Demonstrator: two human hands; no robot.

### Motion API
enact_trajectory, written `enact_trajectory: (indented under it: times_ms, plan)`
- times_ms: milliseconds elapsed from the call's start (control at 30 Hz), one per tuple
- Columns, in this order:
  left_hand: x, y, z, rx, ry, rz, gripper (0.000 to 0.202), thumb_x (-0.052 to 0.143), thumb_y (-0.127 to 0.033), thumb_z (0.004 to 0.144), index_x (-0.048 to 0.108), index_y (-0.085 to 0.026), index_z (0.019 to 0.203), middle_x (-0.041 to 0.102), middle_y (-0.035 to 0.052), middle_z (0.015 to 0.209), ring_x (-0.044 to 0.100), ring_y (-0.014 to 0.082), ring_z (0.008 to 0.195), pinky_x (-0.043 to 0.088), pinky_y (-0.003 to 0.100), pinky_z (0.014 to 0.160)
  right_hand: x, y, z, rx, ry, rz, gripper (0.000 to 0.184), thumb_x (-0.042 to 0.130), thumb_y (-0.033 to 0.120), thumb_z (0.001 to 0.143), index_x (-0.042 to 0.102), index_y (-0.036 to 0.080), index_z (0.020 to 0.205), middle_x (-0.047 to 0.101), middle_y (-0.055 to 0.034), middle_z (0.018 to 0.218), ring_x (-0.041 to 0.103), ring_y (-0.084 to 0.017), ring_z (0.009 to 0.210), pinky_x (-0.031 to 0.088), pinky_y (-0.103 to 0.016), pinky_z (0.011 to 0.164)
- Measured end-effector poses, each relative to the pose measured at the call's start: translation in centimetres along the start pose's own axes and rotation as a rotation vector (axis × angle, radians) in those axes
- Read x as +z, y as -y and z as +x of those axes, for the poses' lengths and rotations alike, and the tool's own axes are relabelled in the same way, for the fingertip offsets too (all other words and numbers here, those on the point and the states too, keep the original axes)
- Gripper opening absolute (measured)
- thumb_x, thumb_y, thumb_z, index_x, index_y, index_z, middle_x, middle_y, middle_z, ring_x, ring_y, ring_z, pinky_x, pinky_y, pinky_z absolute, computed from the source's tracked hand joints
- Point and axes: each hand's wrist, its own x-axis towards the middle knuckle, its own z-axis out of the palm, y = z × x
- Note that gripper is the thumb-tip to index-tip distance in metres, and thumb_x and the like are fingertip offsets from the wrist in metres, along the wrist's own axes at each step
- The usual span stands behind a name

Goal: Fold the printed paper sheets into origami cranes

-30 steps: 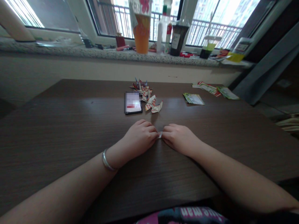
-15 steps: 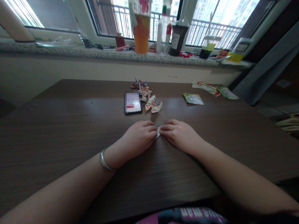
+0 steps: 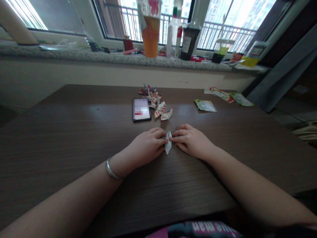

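A small folded piece of white paper (image 3: 168, 148), narrow and pointed at both ends, lies on the dark wooden table between my hands. My left hand (image 3: 152, 142), with a silver bangle on its wrist, has its bent fingers together at the paper's left edge, and its fingertips hold that edge. From the other side, my right hand (image 3: 190, 140) reaches in with fingers apart. Its index fingertip touches the paper's middle while the other fingers rest beside it. Just beyond my hands sit several folded paper pieces (image 3: 159, 109) with red print.
A phone (image 3: 141, 109) with a blurred screen lies left of the folded pieces. Green and white packets (image 3: 205, 105) are at the far right, with more packets (image 3: 221, 94) behind them. Along the granite windowsill (image 3: 111, 58) stand an orange drink cup (image 3: 150, 36) and several bottles.
The paper now shows more fully, its long axis nearly in line with my view. My right hand's fingers have spread and drawn slightly back to the right; my left hand has barely moved.
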Motion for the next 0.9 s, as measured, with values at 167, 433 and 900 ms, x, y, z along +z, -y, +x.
enact_trajectory:
  times_ms: [167,433,900]
  plan:
    - [0.15,0.09,0.12,0.008,0.001,-0.023,0.024,0.055,-0.022,0.088,0.068,-0.016,0.108,0.065,0.0084,0.117,0.056,0.0236,0.114,0.044,0.042,0.104,0.15,0.04,0.16,-0.015,-0.021,0.011,0.028,0.056,0.022,0.088,0.071,0.021,0.112,0.068,-0.0077,0.115,0.050,-0.024,0.110,0.046,-0.040,0.095]
    - [-0.12,-0.04,0.29,-0.075,0.046,-0.112,0.025,0.057,-0.022,0.087,0.064,-0.016,0.110,0.066,0.0084,0.108,0.059,0.0217,0.106,0.050,0.037,0.095,0.67,0.07,0.04,0.018,-0.018,0.093,0.029,0.056,0.020,0.088,0.068,0.019,0.114,0.069,-0.0057,0.116,0.055,-0.022,0.116,0.046,-0.042,0.100]
    - [0.31,0.34,0.15,0.014,-0.036,-0.053,0.018,0.056,-0.025,0.088,0.067,-0.015,0.099,0.069,0.0080,0.100,0.062,0.0212,0.097,0.049,0.037,0.092,0.66,0.36,0.63,-0.113,-0.042,-0.022,0.017,0.053,0.025,0.092,0.068,0.017,0.096,0.069,-0.0094,0.101,0.058,-0.020,0.095,0.047,-0.034,0.084]
